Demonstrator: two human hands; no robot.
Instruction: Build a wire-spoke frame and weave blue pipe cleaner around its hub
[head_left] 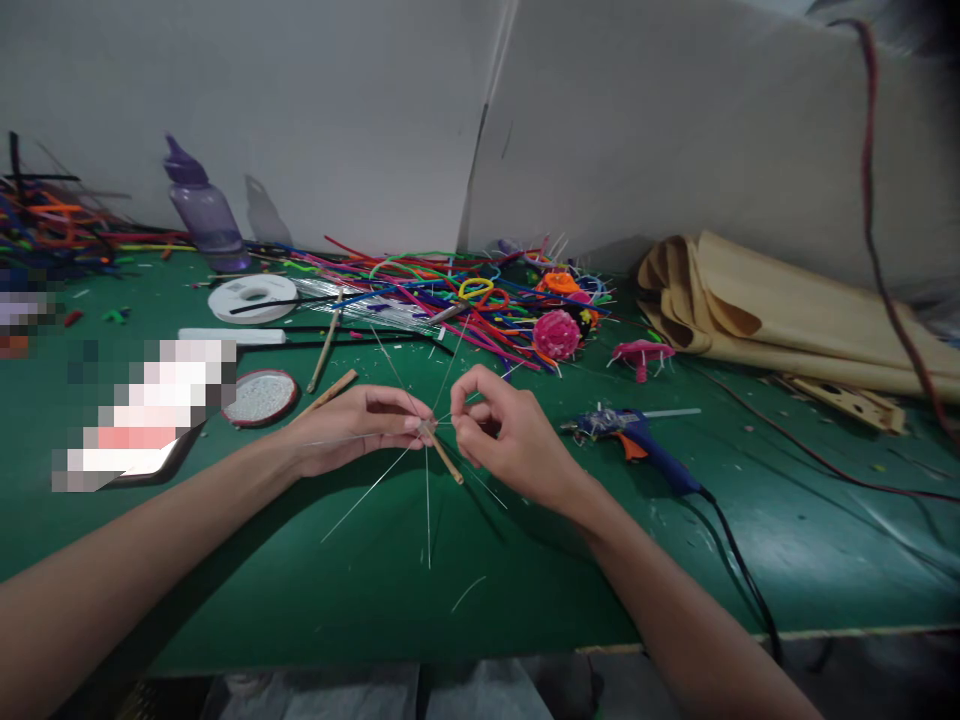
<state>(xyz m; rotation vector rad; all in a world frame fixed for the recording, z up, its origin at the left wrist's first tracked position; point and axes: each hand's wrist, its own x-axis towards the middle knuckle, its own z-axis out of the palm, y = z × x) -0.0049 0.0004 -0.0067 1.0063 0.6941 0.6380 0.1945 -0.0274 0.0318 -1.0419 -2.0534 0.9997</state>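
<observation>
Centrally, left hand (352, 428) pinches wire-spoked stick (444, 459); right hand (502, 435) fingers curled, pinching wire.

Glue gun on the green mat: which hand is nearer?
Right. The right hand pinches the wired stick just left of the glue gun, not touching it; the left hand holds the same stick farther left.

Thin shiny metal wires (375, 487) on a wooden stick (448, 462) — matt green table cover (525, 580).

The wires (366, 497) are silvery, the table (480, 600) green, the glue gun (651, 447) blue with orange, the bottle (204, 212) purple, the pompom (556, 334) pink
</observation>
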